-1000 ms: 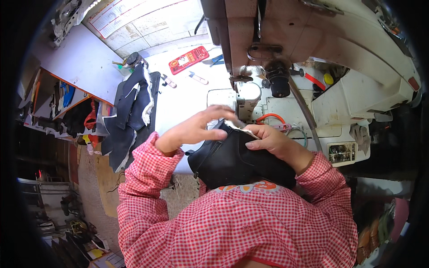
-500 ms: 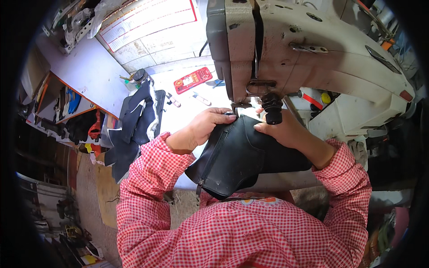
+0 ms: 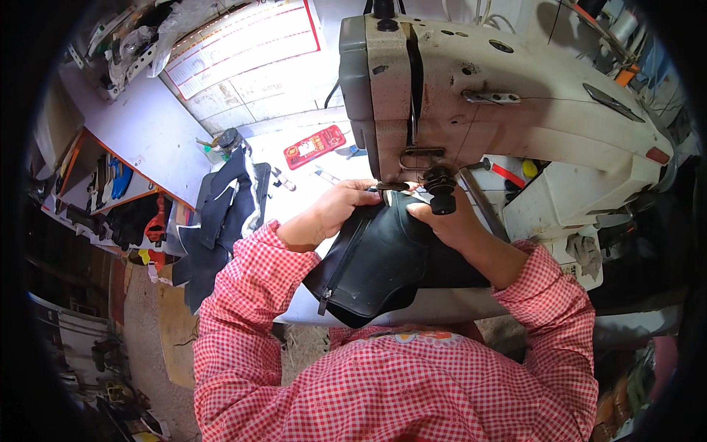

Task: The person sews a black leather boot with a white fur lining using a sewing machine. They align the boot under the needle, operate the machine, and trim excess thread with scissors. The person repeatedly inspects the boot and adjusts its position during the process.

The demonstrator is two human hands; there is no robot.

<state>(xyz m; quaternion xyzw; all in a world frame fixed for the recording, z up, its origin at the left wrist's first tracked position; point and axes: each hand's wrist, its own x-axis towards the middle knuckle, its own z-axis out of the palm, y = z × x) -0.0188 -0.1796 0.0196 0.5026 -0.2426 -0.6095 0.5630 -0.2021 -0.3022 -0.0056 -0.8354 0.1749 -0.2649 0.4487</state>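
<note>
A black leather piece (image 3: pixel 379 265) with a zipper along its left edge lies on the white worktable (image 3: pixel 294 214), its far end under the head of a large cream sewing machine (image 3: pixel 501 110). My left hand (image 3: pixel 331 210) presses the piece's left far corner, close to the needle. On the right side my right hand (image 3: pixel 445 221) pinches the piece, just below a black knob on the machine. Both sleeves are red and white checked.
A stack of dark cut pieces (image 3: pixel 224 214) hangs over the table's left edge. A red flat case (image 3: pixel 315 146) and small tools lie behind it. Shelves with tools (image 3: pixel 110 191) stand at the left. Cloth and clutter sit right of the machine (image 3: pixel 589 250).
The view has closed in on the sewing machine. Both hands have pushed the black piece forward, from in front of the machine to under its head.
</note>
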